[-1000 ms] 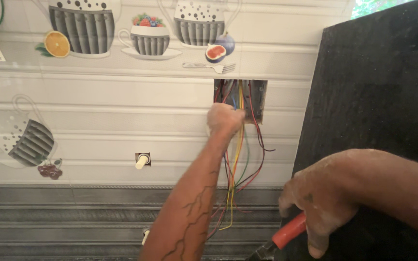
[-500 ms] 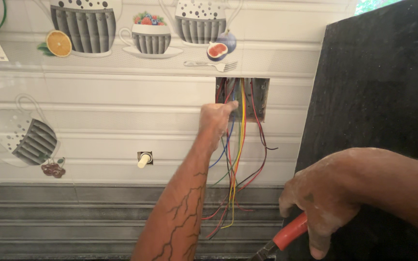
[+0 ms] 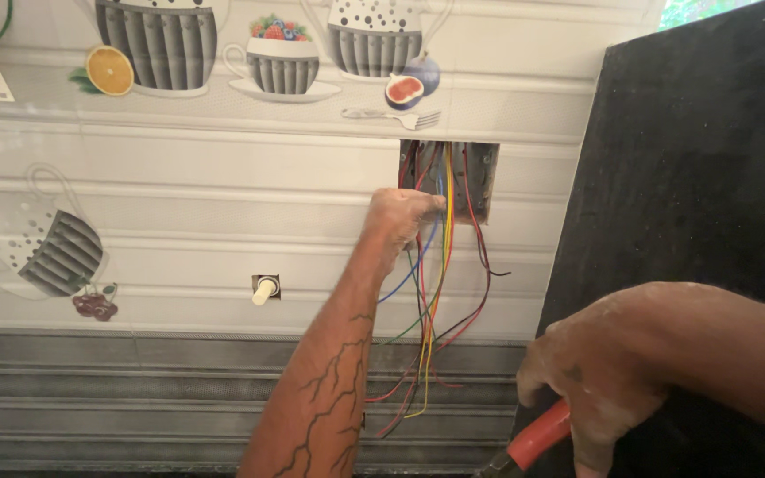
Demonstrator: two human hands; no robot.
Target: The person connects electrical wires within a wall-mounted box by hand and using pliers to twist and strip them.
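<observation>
Left hand [image 3: 400, 217] pinches coloured wires [image 3: 431, 301] just below wall box [image 3: 471, 177]; grip one strand firmly (avoid tangling). Right hand [image 3: 595, 372] holds red-handled pliers [image 3: 533, 440] low.

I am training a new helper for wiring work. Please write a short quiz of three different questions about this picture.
1. True or false: the left hand is at the bundle of coloured wires hanging from the wall opening.
2. What does the right hand hold? A) a tool with a red handle B) a cup C) a roll of tape
3. Fill in: a small white ____ sticks out of the tiled wall, left of the forearm.

Key: 1 true; 2 A, the red-handled tool; 3 pipe stub.
</observation>
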